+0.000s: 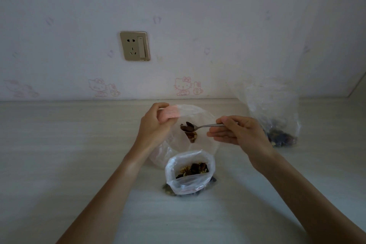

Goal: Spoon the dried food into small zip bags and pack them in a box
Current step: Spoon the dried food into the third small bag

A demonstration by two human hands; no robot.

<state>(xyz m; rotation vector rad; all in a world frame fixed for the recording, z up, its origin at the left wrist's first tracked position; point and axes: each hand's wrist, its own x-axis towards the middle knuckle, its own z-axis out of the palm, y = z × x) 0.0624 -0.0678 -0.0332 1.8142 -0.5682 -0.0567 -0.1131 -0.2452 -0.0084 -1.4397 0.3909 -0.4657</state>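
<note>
My left hand grips the pink-striped top edge of a clear zip bag and holds it up, mouth open toward the right. My right hand pinches the handle of a metal spoon, whose bowl carries dark dried food at the bag's mouth. A little dried food shows through the bag just below the spoon. In front of me stands an open white plastic bag with brown and yellow dried food inside.
A larger clear plastic bag with dark dried food at its bottom stands at the right against the wall. A wall socket sits above the pale wooden tabletop. No box is in view.
</note>
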